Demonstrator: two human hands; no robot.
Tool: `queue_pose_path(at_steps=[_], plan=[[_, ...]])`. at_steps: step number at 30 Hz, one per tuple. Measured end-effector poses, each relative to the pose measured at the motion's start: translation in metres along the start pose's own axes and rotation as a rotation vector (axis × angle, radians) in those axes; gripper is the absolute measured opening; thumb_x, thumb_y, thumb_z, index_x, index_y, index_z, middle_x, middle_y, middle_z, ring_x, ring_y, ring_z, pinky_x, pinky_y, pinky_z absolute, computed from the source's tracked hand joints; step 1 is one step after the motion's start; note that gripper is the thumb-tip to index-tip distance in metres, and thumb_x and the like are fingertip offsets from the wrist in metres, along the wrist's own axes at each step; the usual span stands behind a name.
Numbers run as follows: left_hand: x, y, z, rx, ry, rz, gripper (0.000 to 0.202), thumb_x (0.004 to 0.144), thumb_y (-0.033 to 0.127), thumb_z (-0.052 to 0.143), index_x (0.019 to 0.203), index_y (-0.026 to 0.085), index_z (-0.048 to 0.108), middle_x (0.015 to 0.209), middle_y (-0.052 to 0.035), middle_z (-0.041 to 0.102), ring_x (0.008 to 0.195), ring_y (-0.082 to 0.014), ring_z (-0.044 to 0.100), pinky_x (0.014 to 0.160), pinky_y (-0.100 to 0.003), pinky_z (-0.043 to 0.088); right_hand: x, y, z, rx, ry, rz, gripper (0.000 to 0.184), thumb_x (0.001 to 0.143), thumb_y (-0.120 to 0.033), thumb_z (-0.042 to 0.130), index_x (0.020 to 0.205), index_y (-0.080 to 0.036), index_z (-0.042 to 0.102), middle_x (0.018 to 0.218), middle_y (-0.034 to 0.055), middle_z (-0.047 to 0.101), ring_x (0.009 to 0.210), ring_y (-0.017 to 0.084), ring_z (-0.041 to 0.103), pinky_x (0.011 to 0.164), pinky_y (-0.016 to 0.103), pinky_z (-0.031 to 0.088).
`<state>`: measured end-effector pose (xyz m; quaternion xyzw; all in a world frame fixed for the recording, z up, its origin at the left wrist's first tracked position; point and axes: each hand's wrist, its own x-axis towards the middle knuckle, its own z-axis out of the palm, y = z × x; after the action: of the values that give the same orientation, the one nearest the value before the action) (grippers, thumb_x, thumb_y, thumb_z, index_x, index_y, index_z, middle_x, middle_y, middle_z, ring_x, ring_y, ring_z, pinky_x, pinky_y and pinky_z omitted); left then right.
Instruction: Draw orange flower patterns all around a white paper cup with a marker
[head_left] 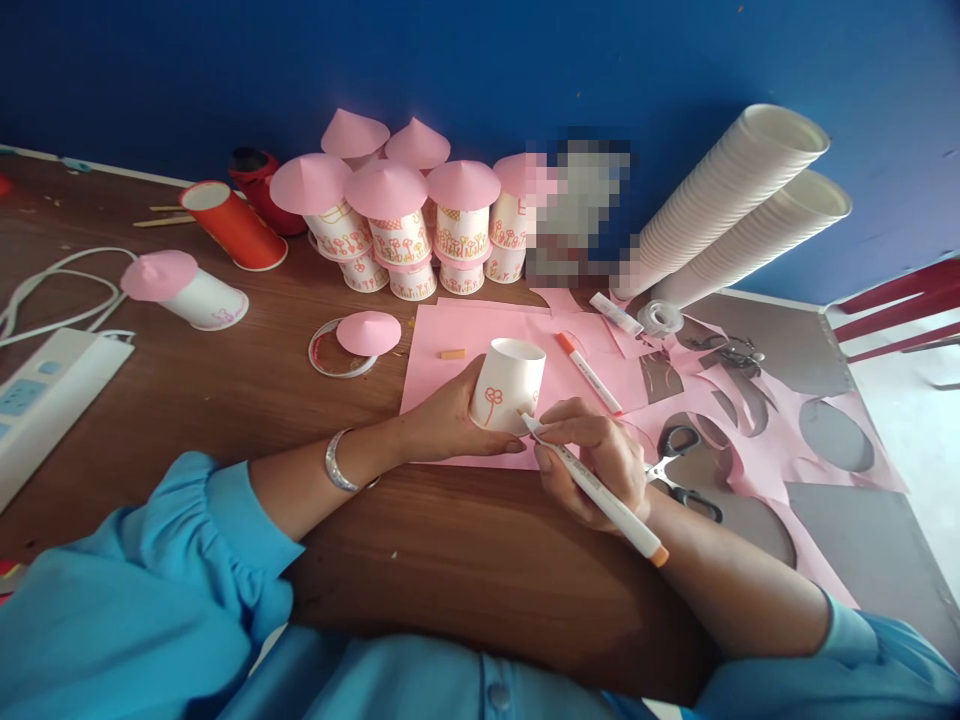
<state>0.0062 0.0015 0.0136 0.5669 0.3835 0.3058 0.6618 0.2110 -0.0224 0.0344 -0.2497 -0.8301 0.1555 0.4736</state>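
My left hand point(457, 410) is wrapped round a white paper cup point(510, 385), with its open end up. A reddish flower is drawn on the cup's side, and part of another mark shows near its right edge. In my right hand point(600, 460) is a white marker pen point(611, 505) with an orange end; its tip meets the lower side of the cup. Pink paper sheets point(442, 430) lie beneath the cup. On them rest a small orange-brown marker cap point(452, 354) and a second marker point(589, 375) with a red-orange cap.
Decorated cups with pink cone roofs point(386, 190) stand stacked at the back. Tall stacks of paper cups point(720, 200) lean against the wall. Scissors point(679, 470), cut pink scraps point(757, 450) and a tape roll point(661, 318) lie right; a power strip point(64, 400) lies left.
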Motion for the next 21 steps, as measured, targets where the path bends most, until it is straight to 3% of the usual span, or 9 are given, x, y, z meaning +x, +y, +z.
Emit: queue_pose_path(at_steps=[14,21], plan=[[0.0015,-0.0005,-0.0013,0.012,-0.023,0.027,0.065,0.070,0.038,0.092,0.114,0.021,0.048,0.103,-0.0032,0.060,0.095,-0.0200,0.059,0.079,-0.034,0.051,-0.0024,0.0008,0.0020,-0.052,0.017,-0.020,0.020,0.092,-0.009,0.059,0.107,-0.022,0.055,0.078,0.0027,0.067,0.059,0.015,0.067,0.048,0.024,0.053],[0.0007,0.0002,-0.0015,0.052,0.003,0.001,0.070,0.069,0.039,0.093,0.118,0.021,0.046,0.106,-0.0043,0.061,0.099,-0.0226,0.061,0.082,-0.037,0.052,-0.0039,0.0014,0.0027,-0.048,0.020,-0.011,0.021,0.091,-0.008,0.059,0.107,-0.022,0.055,0.077,0.0032,0.068,0.061,0.016,0.069,0.050,0.024,0.055]])
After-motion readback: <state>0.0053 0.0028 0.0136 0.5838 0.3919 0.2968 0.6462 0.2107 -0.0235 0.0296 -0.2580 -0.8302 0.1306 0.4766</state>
